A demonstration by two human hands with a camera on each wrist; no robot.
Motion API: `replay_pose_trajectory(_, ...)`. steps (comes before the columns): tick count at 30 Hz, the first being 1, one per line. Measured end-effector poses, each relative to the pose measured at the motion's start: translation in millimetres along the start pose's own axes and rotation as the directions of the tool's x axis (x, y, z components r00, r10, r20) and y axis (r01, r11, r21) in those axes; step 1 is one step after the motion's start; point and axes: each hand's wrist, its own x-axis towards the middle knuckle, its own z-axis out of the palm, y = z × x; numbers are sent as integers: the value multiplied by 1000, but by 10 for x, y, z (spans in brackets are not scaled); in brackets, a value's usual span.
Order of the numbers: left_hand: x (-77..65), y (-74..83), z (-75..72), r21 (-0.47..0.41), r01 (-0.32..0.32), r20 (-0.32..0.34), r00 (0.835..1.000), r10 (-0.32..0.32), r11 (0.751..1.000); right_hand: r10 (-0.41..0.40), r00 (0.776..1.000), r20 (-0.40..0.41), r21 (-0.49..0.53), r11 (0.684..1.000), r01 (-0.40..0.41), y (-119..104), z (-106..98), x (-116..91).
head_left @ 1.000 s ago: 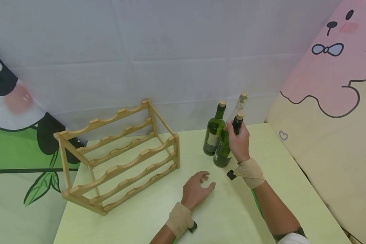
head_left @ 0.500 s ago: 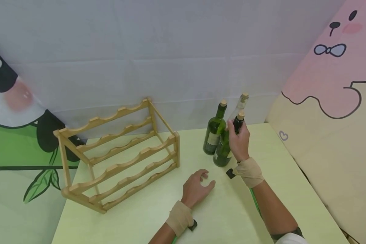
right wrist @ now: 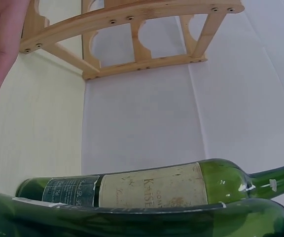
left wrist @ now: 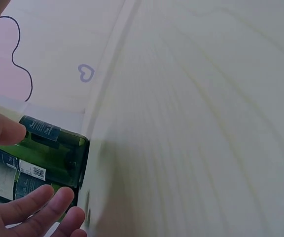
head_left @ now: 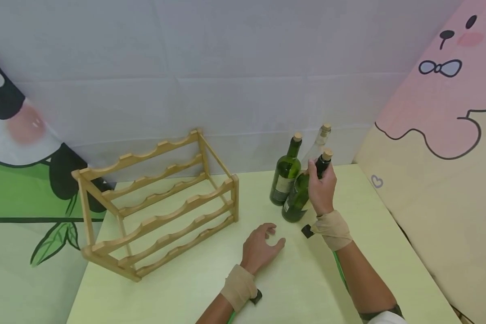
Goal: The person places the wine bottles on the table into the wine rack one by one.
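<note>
My right hand (head_left: 323, 191) grips a corked green wine bottle (head_left: 295, 204) around its neck, fingers and palm covering part of it. The bottle leans to the right, its base close over the table. Just behind it on the left stands another green wine bottle (head_left: 285, 175), whose pale label (right wrist: 152, 187) faces the right wrist camera. A clear corked bottle (head_left: 318, 144) stands at the back, mostly hidden by the gripped one. In front of the bottles my left hand (head_left: 260, 249) hovers with loosely bent, spread fingers and nothing in them.
On the left of the table (head_left: 202, 279) stands a wooden wine rack (head_left: 168, 218) with scalloped rails. A pale cloth wall (head_left: 243, 103) rises behind it all, and a printed wall (head_left: 441, 189) runs along the right side.
The gripped bottle has tipped, its neck and cork moving right together with my right hand. My left hand has stayed nearly in place; the rack and other bottles have not moved.
</note>
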Motion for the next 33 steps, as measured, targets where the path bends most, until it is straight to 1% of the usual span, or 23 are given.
replay_pose_trajectory(3,2,4,-11,-6,-2,3,1000,2,1000,5,1000,-24,24,1000,-5,19,-20,3)
replay_pose_trajectory(10,26,9,-13,-8,8,14,1000,-8,1000,-1,999,-43,107,994,6,53,-60,26)
replay_pose_trajectory(20,-4,11,-7,-12,6,19,1000,-6,1000,35,996,-86,162,987,-21,63,-132,-27)
replay_pose_trajectory(25,3,19,-24,-11,2,6,1000,-2,1000,42,995,-93,173,985,-26,70,-141,-30)
replay_pose_trajectory(29,4,14,-31,8,-1,0,1000,1,1000,57,994,-98,177,983,-39,52,-151,-40)
replay_pose_trajectory(33,-4,24,-44,-5,-19,-15,1000,19,1000,85,991,-99,192,979,-64,57,-181,-52)
